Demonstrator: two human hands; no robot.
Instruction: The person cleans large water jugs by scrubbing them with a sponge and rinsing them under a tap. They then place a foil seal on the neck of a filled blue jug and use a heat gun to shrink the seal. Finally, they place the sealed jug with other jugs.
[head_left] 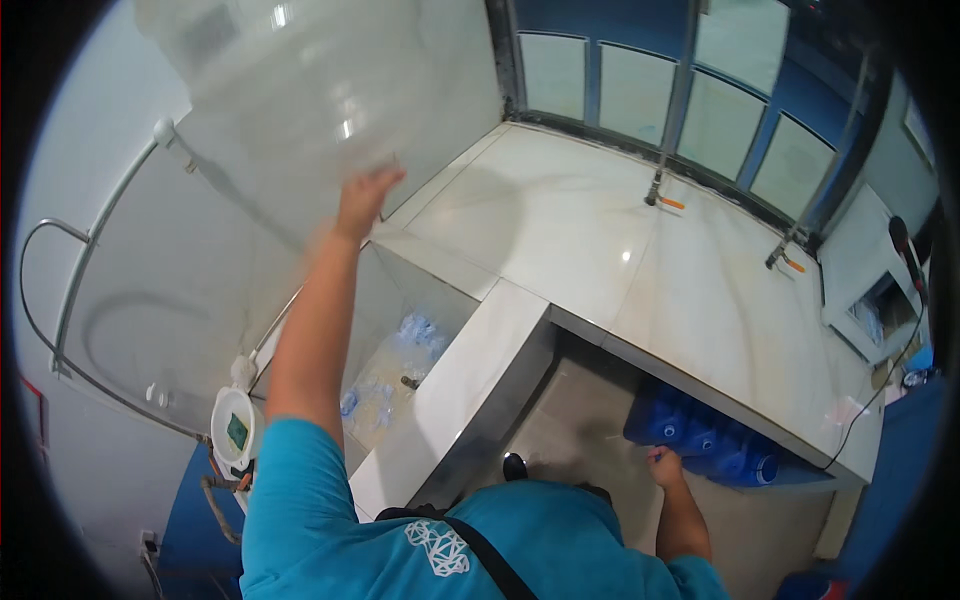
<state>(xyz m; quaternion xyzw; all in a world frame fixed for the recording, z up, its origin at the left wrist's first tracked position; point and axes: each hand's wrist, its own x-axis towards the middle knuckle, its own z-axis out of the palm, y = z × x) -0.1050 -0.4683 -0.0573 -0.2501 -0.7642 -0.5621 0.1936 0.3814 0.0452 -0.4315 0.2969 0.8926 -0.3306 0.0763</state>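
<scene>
A large clear plastic water jug [300, 90], partly cut off by the picture's upper edge, hangs blurred in the air at the upper left. My left hand [368, 198] is raised at its lower end with bent fingers and seems to grip it there; the exact hold is blurred. Low on the right, my right hand [663, 465] is closed beside the blue water jugs [700, 440] lying under the counter. A bit of blue shows at its fingertips, too small to name.
A white tiled counter [570, 220] bears two taps with orange handles [668, 203]. Crumpled clear and blue plastic [420, 335] lies in a tiled basin at left. A white bowl [235, 430] holds a green pad. A curved pipe [85, 240] runs along the left wall.
</scene>
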